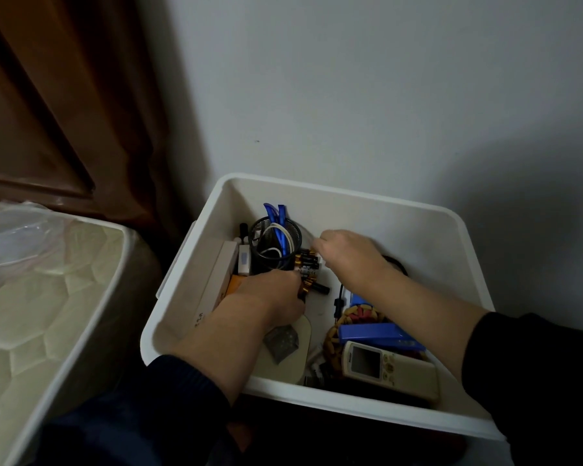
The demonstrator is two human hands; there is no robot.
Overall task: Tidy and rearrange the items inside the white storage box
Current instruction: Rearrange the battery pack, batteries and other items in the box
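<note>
A loose cluster of black-and-gold cylindrical batteries (307,268) lies mid-floor of the white plastic storage box (350,193), long axes roughly left-right. The left hand (270,294) grips its near end; the right hand (345,252) pinches its far end, so both are equally close

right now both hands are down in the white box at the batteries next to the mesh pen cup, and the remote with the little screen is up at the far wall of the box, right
Not quite. In the head view, both hands, left hand and right hand, are in the white box at the batteries beside the mesh pen cup, but the remote lies at the near edge, closest to the person.
</note>
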